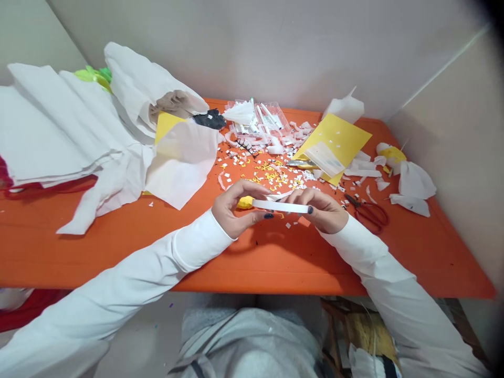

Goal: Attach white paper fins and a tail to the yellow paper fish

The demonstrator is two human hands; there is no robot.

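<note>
A flat white piece [280, 206], seen edge-on like a thin strip, spans the gap between my hands above the table's front half. My left hand [241, 209] pinches its left end, thumb below and fingers above. At its right end my right hand [323, 209] is closed on it too, the thumb pressed near the tip. A small yellow bundle [245, 202] shows inside the curve of my left hand; whether it joins the white piece I cannot tell. Some thin white material [280, 196] is partly visible behind the piece, between the fingers.
The orange table [129, 262] carries paper scraps [271, 176], red-handled scissors [370, 214], a cutter [301, 164], yellow sheets [339, 137] and a clear case [277, 113] of markers. White fabric or paper sheets [51, 126] are heaped at left. A wall [275, 47] stands behind.
</note>
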